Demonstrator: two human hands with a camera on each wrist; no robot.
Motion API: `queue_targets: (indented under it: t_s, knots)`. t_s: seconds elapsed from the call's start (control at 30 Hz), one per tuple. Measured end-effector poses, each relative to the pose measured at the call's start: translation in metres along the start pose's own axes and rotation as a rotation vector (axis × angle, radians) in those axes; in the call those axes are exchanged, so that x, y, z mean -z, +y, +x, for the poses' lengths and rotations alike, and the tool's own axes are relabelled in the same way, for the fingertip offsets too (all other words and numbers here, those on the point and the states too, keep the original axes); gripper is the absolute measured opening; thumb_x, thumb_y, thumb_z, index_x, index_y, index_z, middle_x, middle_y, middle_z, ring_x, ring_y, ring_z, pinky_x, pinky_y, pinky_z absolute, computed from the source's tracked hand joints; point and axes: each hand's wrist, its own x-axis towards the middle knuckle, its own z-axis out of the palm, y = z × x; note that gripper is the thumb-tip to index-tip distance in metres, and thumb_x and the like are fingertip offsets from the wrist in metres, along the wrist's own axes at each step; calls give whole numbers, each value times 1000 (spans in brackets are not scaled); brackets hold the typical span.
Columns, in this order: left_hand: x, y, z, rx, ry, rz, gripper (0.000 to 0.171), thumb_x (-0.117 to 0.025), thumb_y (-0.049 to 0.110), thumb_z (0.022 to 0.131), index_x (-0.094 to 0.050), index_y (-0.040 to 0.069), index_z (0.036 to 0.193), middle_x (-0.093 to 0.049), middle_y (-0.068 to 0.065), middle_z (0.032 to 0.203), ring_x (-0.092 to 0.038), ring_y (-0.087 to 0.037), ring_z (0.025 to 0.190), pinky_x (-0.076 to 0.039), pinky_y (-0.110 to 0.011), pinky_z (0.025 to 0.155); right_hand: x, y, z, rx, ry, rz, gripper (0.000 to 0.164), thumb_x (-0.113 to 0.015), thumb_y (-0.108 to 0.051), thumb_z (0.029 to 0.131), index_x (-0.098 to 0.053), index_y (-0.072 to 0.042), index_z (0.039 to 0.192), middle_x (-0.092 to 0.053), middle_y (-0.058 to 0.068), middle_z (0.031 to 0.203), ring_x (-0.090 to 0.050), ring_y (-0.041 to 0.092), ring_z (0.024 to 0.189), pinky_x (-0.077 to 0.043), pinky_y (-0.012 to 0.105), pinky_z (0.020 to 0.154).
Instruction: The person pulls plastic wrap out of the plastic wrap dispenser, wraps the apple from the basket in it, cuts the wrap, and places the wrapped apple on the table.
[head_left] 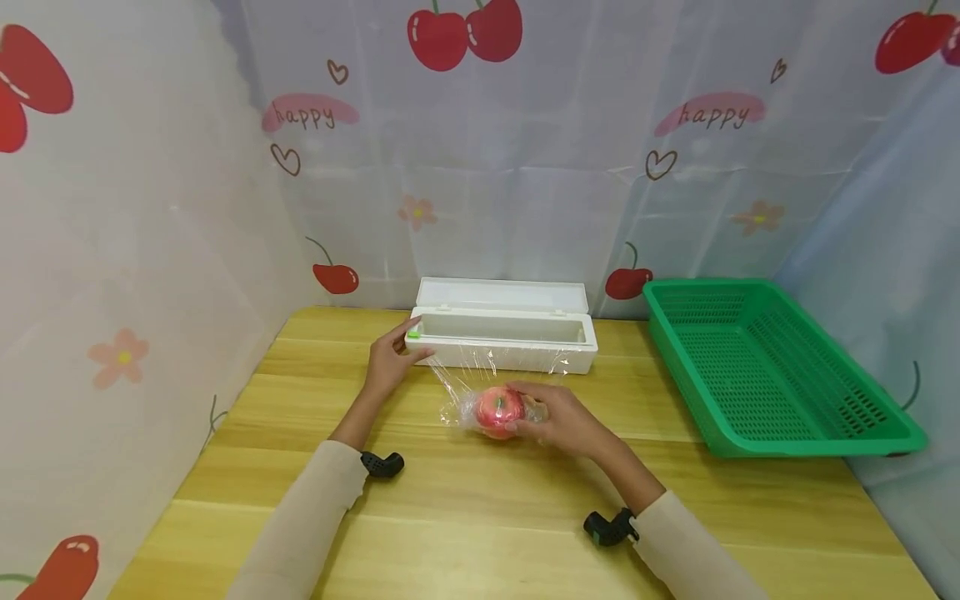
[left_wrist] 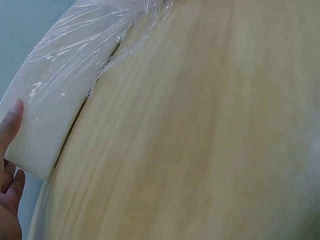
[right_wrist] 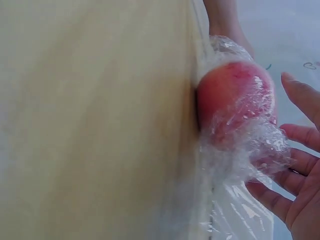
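Note:
A white cling film box point(head_left: 502, 354) stands with its lid raised at the back of the table. My left hand point(head_left: 389, 360) holds its left end, thumb on the front face and fingers around the end. From the box a sheet of clear cling film point(left_wrist: 82, 45) stretches forward to a red apple point(head_left: 498, 410). Crumpled film covers the apple, which sits on the table. At its right side is my right hand point(head_left: 558, 417), fingers spread and lightly bent. In the right wrist view its fingertips point(right_wrist: 295, 134) meet the bunched film, and the thumb stands apart from the apple.
A green plastic basket point(head_left: 712, 417) stands on the right side of the wooden table point(head_left: 465, 517). Behind and beside the table hangs a printed curtain point(head_left: 517, 200). A small green piece point(head_left: 413, 334) sits at the box's left front edge.

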Motion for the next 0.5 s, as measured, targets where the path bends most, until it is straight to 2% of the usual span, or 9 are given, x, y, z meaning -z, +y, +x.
queue_targets:
  t_s: [0.13, 0.2, 0.3, 0.37, 0.43, 0.5]
  knots:
    - [0, -5, -1, -15, -8, -27, 66, -86, 8, 81, -60, 6, 141, -50, -17, 150, -51, -32, 135, -46, -41, 106, 11, -5, 9, 16, 9, -56, 55, -78, -26, 91, -61, -6, 140, -63, 10, 138, -62, 36, 122, -52, 54, 100]
    - [0, -3, -1, -20, -14, -28, 65, -84, 4, 82, -59, 2, 141, -49, -20, 150, -49, -35, 136, -44, -46, 107, 18, -9, 16, 38, 22, -70, 51, -76, -24, 93, -62, -4, 138, -65, 13, 134, -65, 38, 115, -54, 54, 97]
    - [1, 12, -4, -9, -27, -30, 64, -82, 0, 82, -57, -2, 141, -48, -24, 149, -49, -37, 135, -44, -49, 107, 26, -14, 29, 71, 46, -68, 46, -75, -20, 94, -64, -1, 135, -67, 18, 129, -70, 36, 106, -58, 49, 90]
    - [2, 13, -4, -1, -30, -22, 64, -82, 0, 83, -57, -2, 141, -48, -24, 149, -51, -37, 134, -47, -44, 106, 29, -18, 39, 92, 57, -64, 44, -75, -16, 94, -65, 2, 133, -68, 22, 126, -73, 33, 101, -61, 44, 85]
    - [4, 21, -6, 5, -38, -38, 64, -82, 0, 83, -56, -3, 141, -48, -25, 149, -51, -37, 134, -47, -44, 106, 33, -22, 49, 103, 60, -71, 43, -75, -15, 94, -65, 2, 132, -68, 22, 125, -74, 30, 98, -62, 39, 81]
    - [4, 16, -6, -2, -40, -57, 64, -82, -1, 83, -56, -4, 141, -47, -25, 149, -51, -39, 133, -47, -45, 106, 35, -27, 60, 110, 58, -93, 40, -74, -14, 94, -66, 3, 130, -71, 21, 120, -75, 27, 95, -62, 36, 80]
